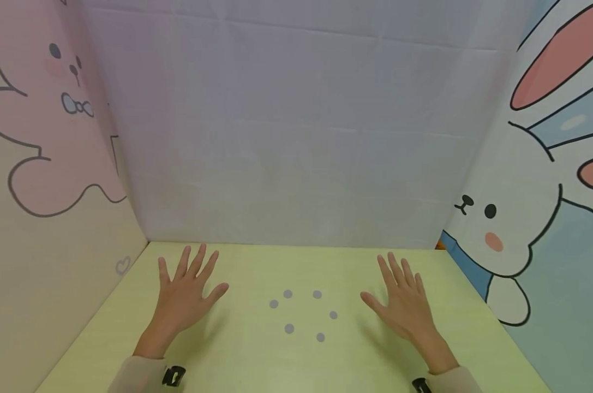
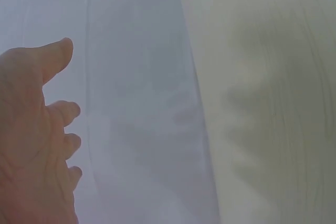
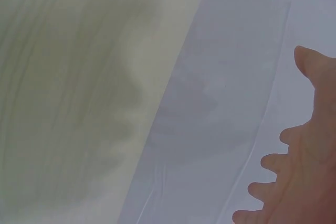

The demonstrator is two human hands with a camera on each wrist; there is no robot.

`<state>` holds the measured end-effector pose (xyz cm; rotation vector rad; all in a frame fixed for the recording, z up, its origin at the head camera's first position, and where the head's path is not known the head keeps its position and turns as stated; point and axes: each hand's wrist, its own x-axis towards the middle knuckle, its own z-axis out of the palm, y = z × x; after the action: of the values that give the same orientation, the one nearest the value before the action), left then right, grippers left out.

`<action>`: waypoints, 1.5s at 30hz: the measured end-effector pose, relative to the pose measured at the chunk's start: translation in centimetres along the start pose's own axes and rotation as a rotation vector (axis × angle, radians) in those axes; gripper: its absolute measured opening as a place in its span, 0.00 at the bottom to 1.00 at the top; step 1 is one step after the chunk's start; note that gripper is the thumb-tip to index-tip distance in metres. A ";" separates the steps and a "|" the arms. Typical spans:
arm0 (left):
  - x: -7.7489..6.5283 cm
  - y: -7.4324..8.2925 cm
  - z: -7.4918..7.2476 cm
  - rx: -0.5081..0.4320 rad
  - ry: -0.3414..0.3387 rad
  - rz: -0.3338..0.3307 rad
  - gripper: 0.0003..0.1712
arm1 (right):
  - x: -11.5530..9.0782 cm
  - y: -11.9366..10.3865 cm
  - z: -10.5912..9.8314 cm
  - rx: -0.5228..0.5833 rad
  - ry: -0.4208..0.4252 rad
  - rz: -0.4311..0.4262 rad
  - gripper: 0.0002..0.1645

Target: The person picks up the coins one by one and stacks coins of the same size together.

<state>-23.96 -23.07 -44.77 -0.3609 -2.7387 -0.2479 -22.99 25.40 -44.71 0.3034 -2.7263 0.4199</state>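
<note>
Left hand: the person's left hand [image 1: 184,299] is raised over the left part of the tabletop [image 1: 303,371], back of the hand towards the head camera, its fingers straight and spread, the thumb pointing inward. It holds nothing.
Right hand: the right hand [image 1: 405,308] mirrors it over the right part, fingers also straight and fanned, thumb angled inward. It too holds nothing.
Grey dots: six small round grey dots [image 1: 289,328] form a loose ring on the tabletop between the two hands. Neither hand touches them; the rightmost dot is near the right thumb. Whether they are flat marks or thin discs cannot be told.
Sleeves: each wrist meets a pale cuff, the left sleeve [image 1: 138,373] and the right sleeve [image 1: 455,380]; a dark strap [image 1: 173,375] shows beside the left one.
Tabletop: pale yellow-green, with soft hand shadows on it.
Backdrop: a creased whitish sheet [image 1: 296,136] hangs behind the tabletop's far edge.
Left wall: a pink cartoon animal [image 1: 36,125] with a bow tie, and a small heart outline [image 1: 123,265] lower down.
Right wall: a white cartoon rabbit [image 1: 517,234] with pink inner ears and cheek, on blue.
</note>
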 end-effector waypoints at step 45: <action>2.1 1.8 3.1 -0.442 -0.123 0.083 0.42 | 2.8 -4.0 3.7 0.415 -0.080 -0.007 0.44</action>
<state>-26.40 -20.22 -46.64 -0.6226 -2.7616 -0.8386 -25.67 20.00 -45.93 0.4442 -2.6932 0.9929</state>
